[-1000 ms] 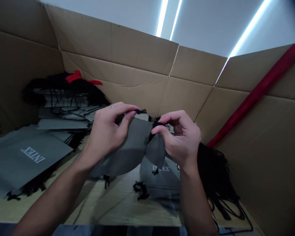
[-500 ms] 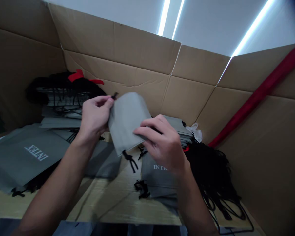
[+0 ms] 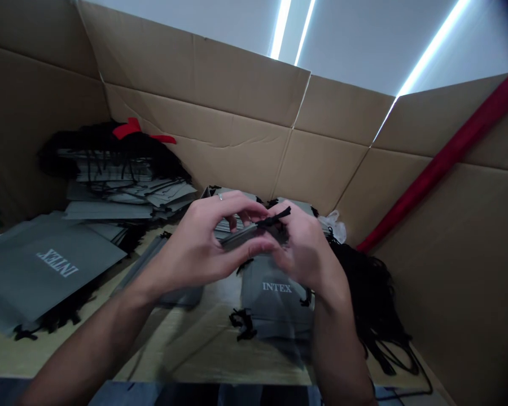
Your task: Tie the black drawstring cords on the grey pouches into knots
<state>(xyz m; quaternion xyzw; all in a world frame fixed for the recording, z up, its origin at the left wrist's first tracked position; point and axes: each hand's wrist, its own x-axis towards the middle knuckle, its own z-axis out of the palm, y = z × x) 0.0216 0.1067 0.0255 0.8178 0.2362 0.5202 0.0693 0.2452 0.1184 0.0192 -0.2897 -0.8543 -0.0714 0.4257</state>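
Note:
Both my hands meet at the middle of the view over a folded grey drawstring bag (image 3: 237,235), held edge-on. My left hand (image 3: 203,242), a ring on one finger, wraps around the bag with thumb and fingers closed on it. My right hand (image 3: 305,248) pinches the bag's black drawstring (image 3: 275,217), whose end sticks up between the hands. Right below them lies a stack of grey bags printed INTEX (image 3: 275,301) with black cord knots at its edge.
A large grey INTEX bag (image 3: 46,270) lies at the left. Behind it is a pile of grey bags with tangled black cords and a red strip (image 3: 127,129). Loose black cords (image 3: 372,299) heap at the right. Cardboard walls (image 3: 245,96) surround the wooden surface (image 3: 195,349).
The bag was spread open between my hands, then held up flat. Now it is folded flat and low, with both hands drawn together around it and the drawstring.

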